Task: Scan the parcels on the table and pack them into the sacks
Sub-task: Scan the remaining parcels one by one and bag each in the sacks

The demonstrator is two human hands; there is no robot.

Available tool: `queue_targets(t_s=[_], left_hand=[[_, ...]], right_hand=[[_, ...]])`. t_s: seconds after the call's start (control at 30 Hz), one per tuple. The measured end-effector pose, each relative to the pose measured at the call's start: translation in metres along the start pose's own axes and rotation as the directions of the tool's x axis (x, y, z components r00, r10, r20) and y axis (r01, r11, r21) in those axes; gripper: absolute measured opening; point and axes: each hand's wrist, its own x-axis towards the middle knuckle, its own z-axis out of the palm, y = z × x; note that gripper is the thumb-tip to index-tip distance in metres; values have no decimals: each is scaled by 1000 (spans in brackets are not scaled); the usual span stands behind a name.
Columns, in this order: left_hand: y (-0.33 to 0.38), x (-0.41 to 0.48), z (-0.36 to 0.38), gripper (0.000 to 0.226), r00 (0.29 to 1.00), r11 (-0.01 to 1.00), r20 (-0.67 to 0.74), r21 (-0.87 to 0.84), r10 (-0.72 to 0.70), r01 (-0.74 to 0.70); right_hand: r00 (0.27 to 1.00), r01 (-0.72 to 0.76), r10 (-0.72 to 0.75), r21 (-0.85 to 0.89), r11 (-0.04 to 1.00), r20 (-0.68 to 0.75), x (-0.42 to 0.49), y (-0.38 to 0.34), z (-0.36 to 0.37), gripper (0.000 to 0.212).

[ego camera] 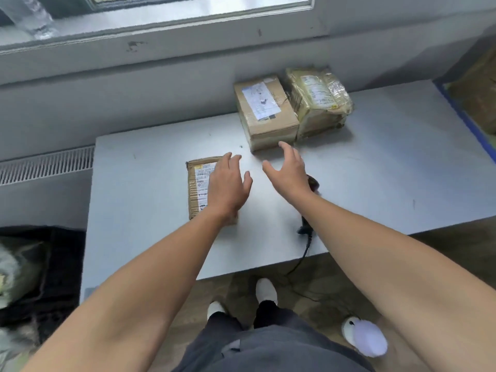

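Note:
Three parcels lie on the grey table (147, 200). A flat cardboard parcel (197, 189) with a white label lies near the front left, and my left hand (228, 183) hovers over its right part with fingers spread, holding nothing. A taller cardboard box (264, 111) stands at the back, touching a tape-wrapped parcel (320, 100) on its right. My right hand (291, 170) reaches toward the cardboard box, fingers open, a short way from its front edge. A black barcode scanner (308, 210) lies on the table, mostly hidden under my right forearm, its cable hanging over the front edge.
A dark sack (40, 264) with pale contents sits on the floor at the left. Brown packages (480, 95) lie beyond the table's blue-edged right end. A wall and window sill run behind the table. My feet stand at the table's front edge.

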Motion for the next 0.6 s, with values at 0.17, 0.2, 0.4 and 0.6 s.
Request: queue_targets(t_s=[0.17,0.2,0.4,0.6], left_hand=[[-56,-31,-16,55,958,960,-72,16,-278,280],[-64,-38,-16,58,942,944,-64,18,-329,331],[-87,-62,-10,55,913,871,146,-274,-382,408],[-95,-74,-23,55,892,814,61,-386,-448,435]], right_hand=[[973,33,-25,-33,999,231,-5,-23,53,76],[965,15,-2,-49,999,261,-7,-25,62,79],[914,-75,87,-45,996,397,-20,-23,88,56],[929,64,-72,34,997,364,-36,-49,112,49]])
